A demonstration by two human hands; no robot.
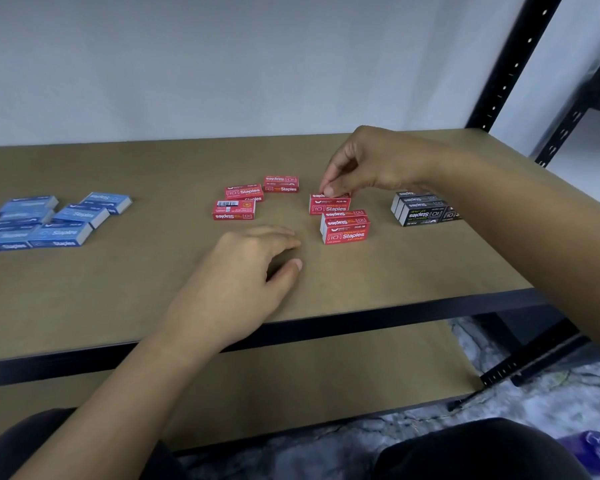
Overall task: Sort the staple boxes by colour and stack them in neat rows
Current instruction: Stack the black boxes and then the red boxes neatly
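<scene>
Right hand [357,168] pinching red staple box [329,202]

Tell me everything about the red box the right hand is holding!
The red box is a small, closed staple box that looks like cardboard, red with white print reading "Staples" on its front and upside down on top. It lies level, long side facing the camera, seemingly resting on the brown table. The right hand pinches its top left end with curled fingers. More red boxes sit just in front of it; whether they touch is unclear.
</scene>
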